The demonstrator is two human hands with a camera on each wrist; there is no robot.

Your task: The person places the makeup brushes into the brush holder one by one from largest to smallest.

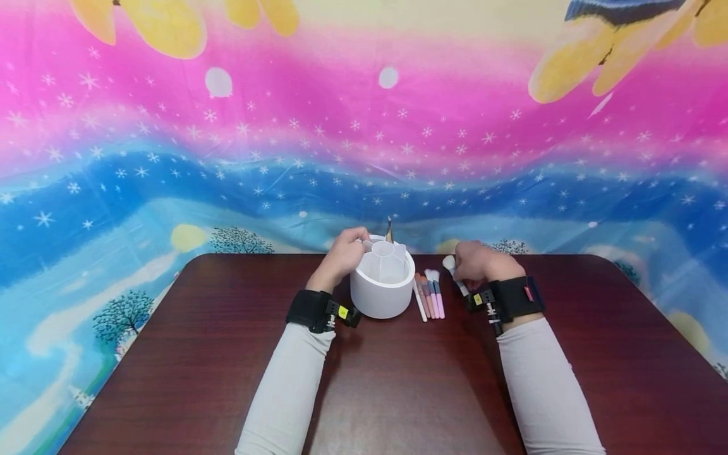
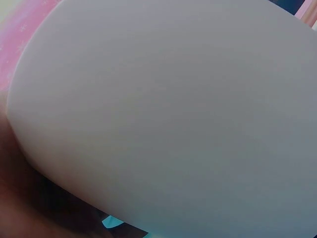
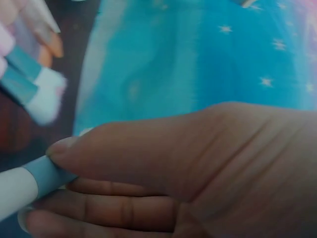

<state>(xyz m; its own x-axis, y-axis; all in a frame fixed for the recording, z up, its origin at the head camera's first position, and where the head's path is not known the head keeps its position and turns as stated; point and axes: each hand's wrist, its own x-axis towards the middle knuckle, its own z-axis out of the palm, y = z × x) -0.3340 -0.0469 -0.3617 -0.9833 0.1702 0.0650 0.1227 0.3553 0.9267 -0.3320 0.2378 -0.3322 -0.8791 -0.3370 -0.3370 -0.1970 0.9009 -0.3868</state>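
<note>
A white round brush holder (image 1: 381, 300) with clear inner dividers (image 1: 383, 250) stands upright near the back of the table. My left hand (image 1: 342, 253) grips its rim on the left side; in the left wrist view the holder's white wall (image 2: 163, 119) fills nearly everything. One brush with a pointed tip (image 1: 389, 231) sticks up at the holder's back. To the right, my right hand (image 1: 480, 261) pinches a makeup brush (image 1: 449, 262) with pale bristles. Up close, thumb and fingers hold its blue-grey ferrule, with the white handle (image 3: 16, 192) pointing left.
Several makeup brushes (image 1: 436, 298) lie side by side between the holder and my right hand, pink and white handles toward me. The dark wooden table (image 1: 398, 392) ends at the back against a colourful patterned cloth (image 1: 364, 151).
</note>
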